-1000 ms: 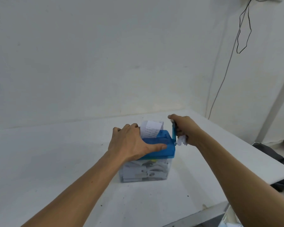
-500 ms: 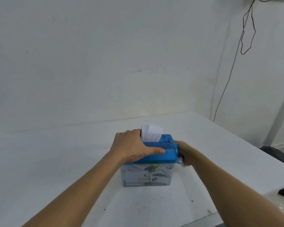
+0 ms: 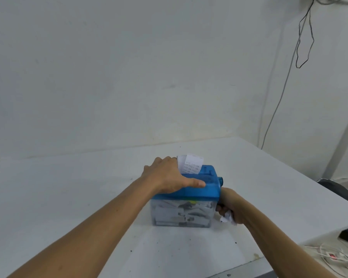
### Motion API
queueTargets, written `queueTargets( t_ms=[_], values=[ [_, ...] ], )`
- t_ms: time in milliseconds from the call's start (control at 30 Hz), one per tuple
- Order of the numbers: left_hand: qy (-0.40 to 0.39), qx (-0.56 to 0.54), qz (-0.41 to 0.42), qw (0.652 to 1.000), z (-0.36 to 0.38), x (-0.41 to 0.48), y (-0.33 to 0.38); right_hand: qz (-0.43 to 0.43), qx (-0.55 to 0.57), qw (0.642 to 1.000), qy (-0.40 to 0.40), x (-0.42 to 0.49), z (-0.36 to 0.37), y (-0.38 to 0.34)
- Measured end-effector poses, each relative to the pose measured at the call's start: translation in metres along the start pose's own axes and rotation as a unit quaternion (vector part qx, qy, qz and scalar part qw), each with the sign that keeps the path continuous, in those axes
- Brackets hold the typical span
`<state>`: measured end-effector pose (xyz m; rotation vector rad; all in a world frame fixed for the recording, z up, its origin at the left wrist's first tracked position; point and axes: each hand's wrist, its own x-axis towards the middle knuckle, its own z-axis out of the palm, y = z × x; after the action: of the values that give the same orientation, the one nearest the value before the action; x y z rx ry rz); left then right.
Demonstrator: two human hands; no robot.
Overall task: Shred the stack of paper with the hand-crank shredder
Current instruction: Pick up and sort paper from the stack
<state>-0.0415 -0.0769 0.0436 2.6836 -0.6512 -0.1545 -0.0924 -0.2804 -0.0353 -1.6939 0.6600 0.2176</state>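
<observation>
Fingers [image 3: 221, 211] of your right hand [image 3: 230, 205] are clamped in a fist round the crank [image 3: 220, 179], low against the right wall of the shredder [image 3: 207, 189]. The grip itself is hidden inside the fist, where a crumpled white scrap [image 3: 227, 219] also shows. The shredder stands mid-surface on the table [image 3: 68, 197], nearer the right edge. Printed paper [image 3: 191, 164] stands upright in the slot. Treat the unit as light, smooth plastic: crank torque will likely slide or tip it, so load it from above. Your left hand [image 3: 169, 177] does this, lying flat on the blue lid beside the paper, thumb [image 3: 195, 184] straight; its fingertips are hidden beyond the knuckles. The paper is thin and limp, so let the cutters draw it in. The clear bin [image 3: 183, 215] looks nearly full of strips, so expect rising resistance. Loose cables [image 3: 303, 47] hang at the far right corner, and dark cloth [image 3: 337, 193] lies past the right edge.
</observation>
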Motion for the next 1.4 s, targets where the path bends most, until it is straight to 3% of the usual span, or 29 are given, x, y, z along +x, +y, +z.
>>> queueTargets(
  t_ms=[100, 233, 400, 567, 667, 733, 833, 933, 1067, 1100, 1167, 1233, 1400],
  values=[
    [0.018, 0.005, 0.0, 1.0, 0.0, -0.003, 0.0, 0.021, -0.021, 0.998, -0.064, -0.021, -0.006, -0.002],
    [0.005, 0.011, 0.004, 1.0, -0.003, -0.011, 0.006, 0.04, -0.031, 0.996, -0.078, -0.052, -0.013, 0.0],
    [-0.039, -0.014, 0.001, 0.999, -0.008, -0.005, 0.006, -0.047, -0.075, 0.995, -0.039, -0.082, -0.017, 0.002],
    [-0.018, -0.022, -0.019, 0.999, -0.007, -0.001, 0.004, -0.127, 0.051, 0.99, -0.018, -0.111, -0.027, -0.03],
    [-0.02, 0.0, -0.008, 1.0, -0.005, -0.004, 0.006, -0.157, -0.011, 0.987, -0.032, -0.115, -0.034, -0.032],
    [-0.036, 0.011, -0.014, 0.999, -0.008, -0.006, 0.009, -0.181, -0.117, 0.976, -0.003, -0.116, -0.039, -0.034],
    [-0.048, 0.02, -0.009, 0.999, -0.01, -0.007, 0.012, -0.234, -0.283, 0.927, 0.079, -0.117, -0.041, -0.04],
    [-0.032, -0.006, -0.009, 0.999, -0.015, -0.008, 0.019, -0.295, -0.37, 0.865, 0.168, -0.121, -0.039, -0.035],
    [-0.009, -0.075, -0.021, 0.997, -0.015, -0.014, 0.022, -0.366, -0.562, 0.701, 0.241, -0.128, -0.028, -0.019],
    [-0.001, -0.094, -0.018, 0.995, -0.015, -0.014, 0.021, -0.378, -0.577, 0.676, 0.259, -0.127, -0.027, -0.018],
    [0.0, -0.155, -0.031, 0.988, -0.014, -0.013, 0.021, -0.4, -0.579, 0.652, 0.281, -0.122, -0.024, -0.015],
    [0.007, -0.182, -0.05, 0.982, -0.014, -0.014, 0.026, -0.404, -0.567, 0.655, 0.295, -0.116, -0.021, -0.013],
    [0.098, -0.017, 0.007, 0.995, 0.009, -0.014, 0.028, -0.419, -0.556, 0.639, 0.328, -0.093, -0.023, -0.012]
  ],
)
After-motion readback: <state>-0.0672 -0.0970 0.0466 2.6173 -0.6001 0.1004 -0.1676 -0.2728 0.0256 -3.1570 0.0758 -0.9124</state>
